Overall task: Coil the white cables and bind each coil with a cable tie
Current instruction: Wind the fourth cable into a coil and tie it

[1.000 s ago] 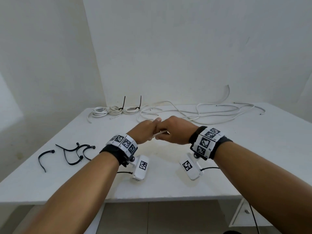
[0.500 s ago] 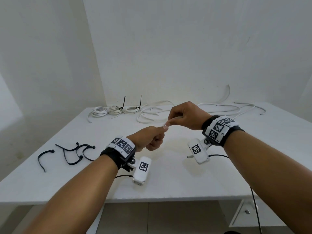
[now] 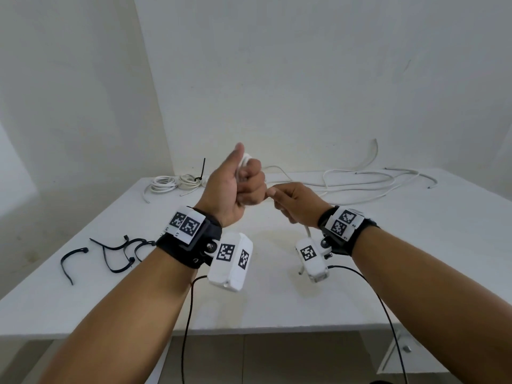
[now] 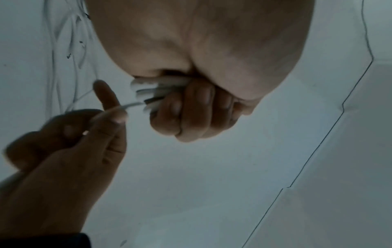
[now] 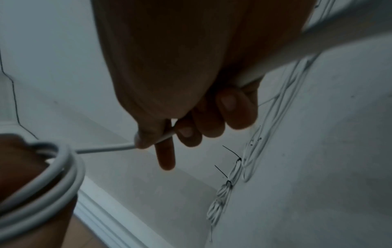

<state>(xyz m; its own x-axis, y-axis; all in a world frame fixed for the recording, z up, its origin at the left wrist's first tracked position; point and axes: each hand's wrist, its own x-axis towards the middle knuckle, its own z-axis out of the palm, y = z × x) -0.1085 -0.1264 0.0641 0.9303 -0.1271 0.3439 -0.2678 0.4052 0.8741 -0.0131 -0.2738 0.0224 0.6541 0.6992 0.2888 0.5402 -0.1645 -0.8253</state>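
My left hand is raised above the table's middle, thumb up, fingers curled round several loops of white cable. The same loops wrap round that hand in the right wrist view. Just to its right, my right hand pinches the cable's free strand between thumb and fingers. The strand runs on through the palm and out behind the hand. Its loose tail hangs below the right wrist.
Two bound coils with upright black ties lie at the back left of the white table. Loose white cables spread across the back right. Several black cable ties lie at the left.
The left hand has risen and turned thumb up. The right hand, which had lifted with the strand, has come down beside it, laying cable round the left hand.
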